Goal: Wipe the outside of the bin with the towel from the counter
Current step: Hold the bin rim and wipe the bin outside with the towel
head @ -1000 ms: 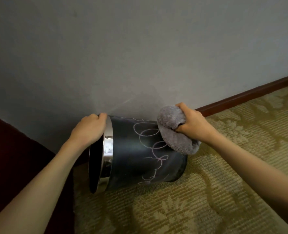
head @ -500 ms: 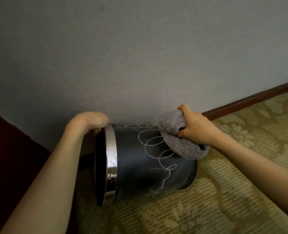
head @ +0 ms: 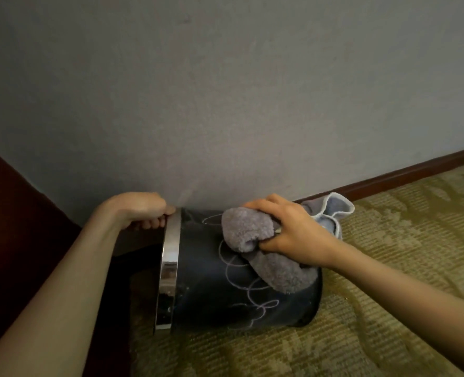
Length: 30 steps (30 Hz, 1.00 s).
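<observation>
The bin (head: 211,289) lies tipped on the carpet (head: 388,308). The left hand (head: 141,209) grips its rim; the right hand (head: 293,235) presses a clutched towel (head: 252,232) against its side.

grey wall (head: 225,104), brown baseboard (head: 415,174), patterned carpet (head: 388,336)

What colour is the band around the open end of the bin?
Shiny silver, like polished metal. The band shows best in the head view, against the dark bin.

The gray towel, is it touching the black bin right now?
Touching. The head view shows the gray towel, bunched in the right hand, pressed flat on the black bin's side, covering part of the chalky loops, with no gap.
</observation>
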Tool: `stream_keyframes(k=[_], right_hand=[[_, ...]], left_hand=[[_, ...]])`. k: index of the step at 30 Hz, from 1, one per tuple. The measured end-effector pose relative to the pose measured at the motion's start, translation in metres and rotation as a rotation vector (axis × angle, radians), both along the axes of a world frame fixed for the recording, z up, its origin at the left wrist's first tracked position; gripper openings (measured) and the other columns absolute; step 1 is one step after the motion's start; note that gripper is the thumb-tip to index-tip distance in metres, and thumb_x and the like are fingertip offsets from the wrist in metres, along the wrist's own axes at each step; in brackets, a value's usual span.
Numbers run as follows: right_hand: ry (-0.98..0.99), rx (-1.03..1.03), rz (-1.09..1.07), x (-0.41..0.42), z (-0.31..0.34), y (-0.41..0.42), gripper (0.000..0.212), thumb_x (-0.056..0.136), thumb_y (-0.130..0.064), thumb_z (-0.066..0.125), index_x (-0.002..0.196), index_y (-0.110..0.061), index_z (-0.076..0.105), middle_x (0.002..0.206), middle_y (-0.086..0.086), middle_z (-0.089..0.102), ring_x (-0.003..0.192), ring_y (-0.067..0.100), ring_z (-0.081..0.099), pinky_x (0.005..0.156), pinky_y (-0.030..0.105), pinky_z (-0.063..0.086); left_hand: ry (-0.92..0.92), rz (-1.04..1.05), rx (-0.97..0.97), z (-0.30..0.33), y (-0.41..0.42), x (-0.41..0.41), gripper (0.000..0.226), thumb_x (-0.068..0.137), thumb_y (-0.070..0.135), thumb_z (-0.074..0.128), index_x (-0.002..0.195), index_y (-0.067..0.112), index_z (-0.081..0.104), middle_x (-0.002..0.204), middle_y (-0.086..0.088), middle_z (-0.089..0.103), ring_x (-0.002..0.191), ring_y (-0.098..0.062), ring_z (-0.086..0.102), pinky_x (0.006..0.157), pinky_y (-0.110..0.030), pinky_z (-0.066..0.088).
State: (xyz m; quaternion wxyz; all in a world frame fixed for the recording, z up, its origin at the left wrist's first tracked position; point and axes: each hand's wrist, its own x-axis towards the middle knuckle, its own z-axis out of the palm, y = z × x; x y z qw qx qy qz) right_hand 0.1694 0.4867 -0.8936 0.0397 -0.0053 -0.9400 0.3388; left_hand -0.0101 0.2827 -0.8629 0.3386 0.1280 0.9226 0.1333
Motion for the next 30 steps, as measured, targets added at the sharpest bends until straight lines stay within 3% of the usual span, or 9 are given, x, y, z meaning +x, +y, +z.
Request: stream_keyframes(k=[6,10,14,17,20,23,27,30], right_hand=[[-0.123,0.002,-0.035,0.004,0.006,0.031,0.044,0.074,-0.026,0.072,0.115,-0.029,0.056,0.110,0.001,0.061,0.100,0.019,0.056,0.089,0.039,0.045],[-0.194,-0.039,-0.127,0.017,0.008,0.065,0.031,0.074,-0.020,0.073,0.101,-0.027,0.060,0.099,-0.001,0.068,0.092,0.020,0.062,0.082,0.042,0.051],[-0.236,-0.105,-0.262,0.039,0.000,0.096,0.026,0.074,-0.020,0.072,0.097,-0.027,0.060,0.097,0.000,0.068,0.091,0.020,0.063,0.078,0.040,0.051],[-0.190,-0.102,-0.324,0.058,-0.008,0.108,0.031,0.075,-0.020,0.072,0.104,-0.023,0.061,0.100,0.002,0.068,0.092,0.019,0.063,0.081,0.042,0.051],[-0.117,-0.127,-0.391,0.081,-0.016,0.114,0.030,0.076,-0.017,0.070,0.104,-0.022,0.061,0.098,0.000,0.067,0.091,0.019,0.062,0.078,0.039,0.050],[-0.023,-0.162,-0.448,0.098,-0.023,0.114,0.038,0.077,-0.015,0.070,0.113,-0.021,0.061,0.104,0.002,0.066,0.097,0.019,0.059,0.084,0.040,0.048],[0.167,-0.221,-0.415,0.107,-0.018,0.103,0.046,0.072,-0.020,0.073,0.115,-0.031,0.059,0.103,0.002,0.059,0.098,0.012,0.054,0.085,0.026,0.042],[0.176,-0.235,-0.365,0.120,-0.027,0.095,0.048,0.070,-0.029,0.073,0.111,-0.043,0.055,0.106,-0.004,0.055,0.099,0.003,0.053,0.085,0.017,0.039]], left_hand=[[-0.105,0.052,0.252,0.004,0.016,0.010,0.036,0.091,0.036,0.043,0.060,0.017,0.044,0.041,0.009,0.034,0.030,-0.004,0.026,0.033,-0.016,0.019],[-0.134,-0.109,0.405,0.017,0.049,0.028,0.031,0.086,0.026,0.053,0.057,0.023,0.043,0.044,0.011,0.033,0.033,-0.003,0.025,0.038,-0.017,0.019],[-0.028,-0.236,0.449,0.025,0.095,0.054,0.030,0.085,0.025,0.053,0.056,0.020,0.045,0.046,0.011,0.039,0.037,-0.005,0.031,0.043,-0.022,0.023],[0.088,-0.285,0.422,0.025,0.128,0.074,0.022,0.084,0.029,0.051,0.067,0.015,0.051,0.062,-0.002,0.046,0.051,-0.016,0.039,0.051,-0.027,0.030],[0.162,-0.318,0.436,0.020,0.150,0.090,0.025,0.082,0.034,0.050,0.067,0.015,0.053,0.063,-0.003,0.048,0.058,-0.019,0.044,0.057,-0.030,0.034],[0.149,-0.304,0.483,0.014,0.170,0.103,0.023,0.077,0.036,0.051,0.063,0.017,0.052,0.062,-0.005,0.046,0.058,-0.020,0.043,0.060,-0.032,0.036],[0.099,-0.258,0.550,0.010,0.191,0.112,0.015,0.070,0.034,0.051,0.066,0.020,0.048,0.066,-0.010,0.038,0.057,-0.019,0.036,0.054,-0.032,0.028],[0.078,-0.252,0.535,0.010,0.199,0.108,0.014,0.067,0.033,0.051,0.066,0.020,0.048,0.069,-0.010,0.038,0.056,-0.018,0.034,0.050,-0.028,0.024]])
